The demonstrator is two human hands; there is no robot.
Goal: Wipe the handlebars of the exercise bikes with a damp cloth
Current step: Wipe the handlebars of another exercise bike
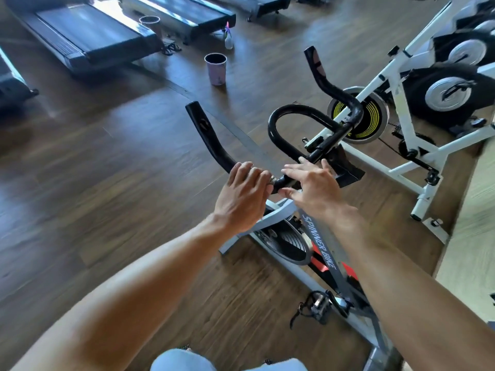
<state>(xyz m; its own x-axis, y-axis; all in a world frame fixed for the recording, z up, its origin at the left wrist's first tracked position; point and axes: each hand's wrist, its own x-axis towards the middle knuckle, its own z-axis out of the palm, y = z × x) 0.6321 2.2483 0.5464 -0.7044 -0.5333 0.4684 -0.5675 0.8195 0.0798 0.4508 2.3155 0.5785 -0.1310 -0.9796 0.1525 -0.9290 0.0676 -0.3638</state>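
Note:
The black handlebar (206,132) of a grey spinner bike (322,249) rises in front of me, with two long horns and a centre loop (276,121). My left hand (241,195) curls over the bar where the left horn meets the crosspiece. A small pale scrap shows at its fingertips; I cannot tell whether it is a cloth. My right hand (313,187) hovers over the crosspiece just right of it, fingers spread and straight, holding nothing. No cloth is plainly visible.
A white exercise bike (399,108) stands close behind to the right, more bikes beyond it. Two cups (215,69) (150,22) and a small bottle (228,38) stand on the wooden floor near treadmills (88,33) at the back left. A pale raised platform (471,236) runs along the right.

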